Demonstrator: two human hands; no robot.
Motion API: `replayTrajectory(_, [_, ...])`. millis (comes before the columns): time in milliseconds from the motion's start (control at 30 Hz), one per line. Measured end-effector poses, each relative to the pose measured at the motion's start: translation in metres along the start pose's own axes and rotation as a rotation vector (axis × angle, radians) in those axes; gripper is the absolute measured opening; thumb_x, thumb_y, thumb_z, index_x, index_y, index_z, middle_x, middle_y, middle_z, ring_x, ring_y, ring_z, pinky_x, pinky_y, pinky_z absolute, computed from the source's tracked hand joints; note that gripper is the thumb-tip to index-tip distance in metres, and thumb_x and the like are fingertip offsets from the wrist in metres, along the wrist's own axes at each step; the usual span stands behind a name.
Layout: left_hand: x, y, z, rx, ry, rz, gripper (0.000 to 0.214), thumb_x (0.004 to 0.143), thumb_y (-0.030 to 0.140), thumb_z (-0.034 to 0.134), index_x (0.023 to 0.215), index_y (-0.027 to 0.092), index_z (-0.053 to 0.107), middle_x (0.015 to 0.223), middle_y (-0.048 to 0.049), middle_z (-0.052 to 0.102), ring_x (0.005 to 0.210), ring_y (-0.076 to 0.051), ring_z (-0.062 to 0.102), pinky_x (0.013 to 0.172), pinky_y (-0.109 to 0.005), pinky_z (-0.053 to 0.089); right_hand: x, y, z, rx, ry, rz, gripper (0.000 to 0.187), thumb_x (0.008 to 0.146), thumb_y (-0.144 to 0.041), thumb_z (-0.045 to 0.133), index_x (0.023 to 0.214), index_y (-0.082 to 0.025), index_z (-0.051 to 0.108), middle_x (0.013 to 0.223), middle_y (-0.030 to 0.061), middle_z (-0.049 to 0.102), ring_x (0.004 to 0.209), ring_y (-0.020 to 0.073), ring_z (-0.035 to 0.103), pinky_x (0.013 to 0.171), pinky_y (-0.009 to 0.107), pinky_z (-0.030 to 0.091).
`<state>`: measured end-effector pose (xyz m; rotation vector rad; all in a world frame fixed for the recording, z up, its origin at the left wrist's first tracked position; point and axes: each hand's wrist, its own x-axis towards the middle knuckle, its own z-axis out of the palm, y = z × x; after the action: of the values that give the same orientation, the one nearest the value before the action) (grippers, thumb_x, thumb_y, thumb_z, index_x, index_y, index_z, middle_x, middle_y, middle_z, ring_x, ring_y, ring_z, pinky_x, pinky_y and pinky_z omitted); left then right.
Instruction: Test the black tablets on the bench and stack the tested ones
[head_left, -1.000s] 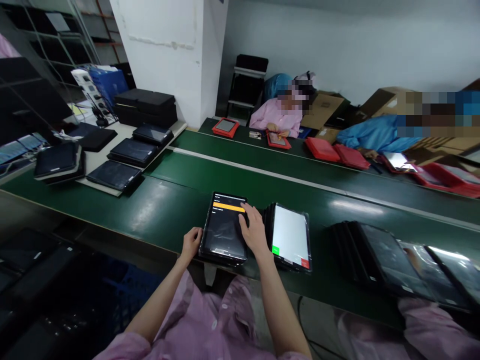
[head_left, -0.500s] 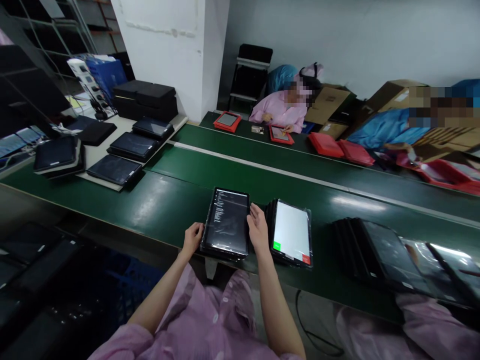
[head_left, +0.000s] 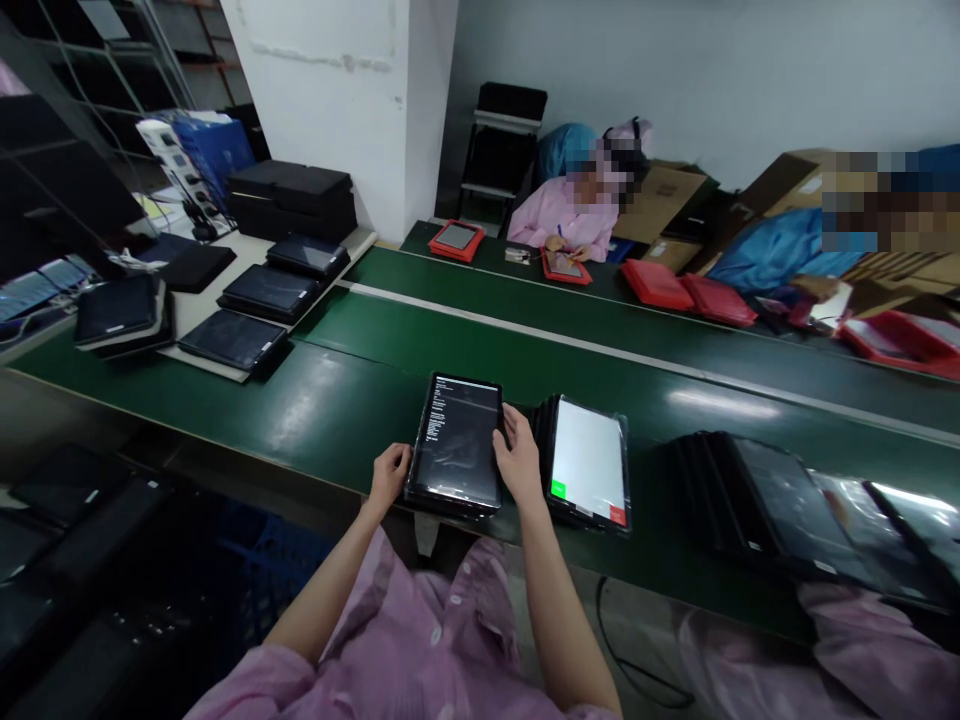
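A black tablet (head_left: 459, 445) with small white text on its dark screen lies on top of a low stack at the front edge of the green bench. My left hand (head_left: 390, 472) is closed with curled fingers at the tablet's lower left edge. Along the right edge, my right hand (head_left: 519, 455) grips the tablet, thumb on the near side and fingers loosely bent; their tips are partly hidden. Just right of that hand, a second tablet (head_left: 587, 460) shows a white screen with a green and a red corner, on top of another stack.
More tablets (head_left: 234, 338) lie on a pale board at left. Stacked tablets (head_left: 780, 500) stand at right beside a neighbour's pink sleeve (head_left: 870, 630). Across the bench (head_left: 345, 395), a person in pink (head_left: 559, 215) works near red trays (head_left: 656, 285). A blue crate (head_left: 277, 560) sits below left.
The view has shifted slightly. Both my hands stay at the tablet's edges, and its text screen looks the same. Across the bench, the person in pink has moved their hands together over the red tray.
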<state>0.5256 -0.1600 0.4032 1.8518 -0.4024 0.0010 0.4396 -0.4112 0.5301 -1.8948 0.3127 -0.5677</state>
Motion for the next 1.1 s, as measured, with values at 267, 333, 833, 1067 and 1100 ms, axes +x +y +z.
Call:
replayTrajectory(267, [0.000, -0.001, 0.000, -0.024, -0.003, -0.016, 0.038, 0.103, 0.047, 0.053, 0.090, 0.021, 0.077, 0.095, -0.0081, 0.077, 0.088, -0.021, 0.071, 0.079, -0.030, 0.051, -0.002, -0.034, 0.004, -0.261, 0.018, -0.128, 0.060, 0.103, -0.051, 0.060, 0.156, -0.025, 0.049, 0.163, 0.0144, 0.049, 0.154, 0.0314, 0.046, 0.128, 0.058, 0.040])
replayTrajectory(333, [0.000, -0.001, 0.000, -0.024, -0.006, -0.016, 0.038, 0.104, 0.047, 0.052, 0.090, 0.021, 0.077, 0.096, -0.0081, 0.077, 0.089, -0.021, 0.071, 0.079, -0.030, 0.051, 0.001, -0.037, 0.004, -0.304, 0.004, -0.149, 0.054, 0.105, -0.049, 0.056, 0.152, -0.023, 0.055, 0.160, 0.0152, 0.054, 0.154, 0.0314, 0.047, 0.127, 0.057, 0.041])
replayTrajectory(833, [0.000, -0.001, 0.000, 0.001, 0.002, -0.016, 0.041, 0.104, 0.049, 0.052, 0.090, 0.021, 0.079, 0.094, -0.0083, 0.078, 0.086, -0.020, 0.071, 0.076, -0.028, 0.052, 0.032, -0.033, 0.008, -0.430, -0.017, -0.346, 0.043, 0.112, -0.043, 0.040, 0.141, -0.024, 0.066, 0.145, 0.0132, 0.068, 0.152, 0.0292, 0.050, 0.127, 0.058, 0.039])
replayTrajectory(1067, [0.000, -0.004, 0.002, -0.011, -0.001, -0.018, 0.040, 0.104, 0.047, 0.053, 0.088, 0.021, 0.078, 0.094, -0.0076, 0.077, 0.086, -0.020, 0.071, 0.077, -0.028, 0.052, 0.028, -0.043, 0.008, -0.538, -0.074, -0.394, 0.043, 0.112, -0.041, 0.040, 0.139, -0.020, 0.067, 0.134, 0.0142, 0.074, 0.152, 0.0311, 0.050, 0.131, 0.063, 0.029])
replayTrajectory(1100, [0.000, -0.004, 0.002, -0.015, 0.001, -0.015, 0.039, 0.104, 0.047, 0.053, 0.088, 0.021, 0.078, 0.094, -0.0077, 0.077, 0.086, -0.020, 0.071, 0.078, -0.028, 0.052, 0.027, -0.044, 0.008, -0.541, -0.068, -0.397, 0.043, 0.112, -0.040, 0.040, 0.140, -0.020, 0.066, 0.136, 0.0141, 0.074, 0.153, 0.0305, 0.049, 0.132, 0.062, 0.028])
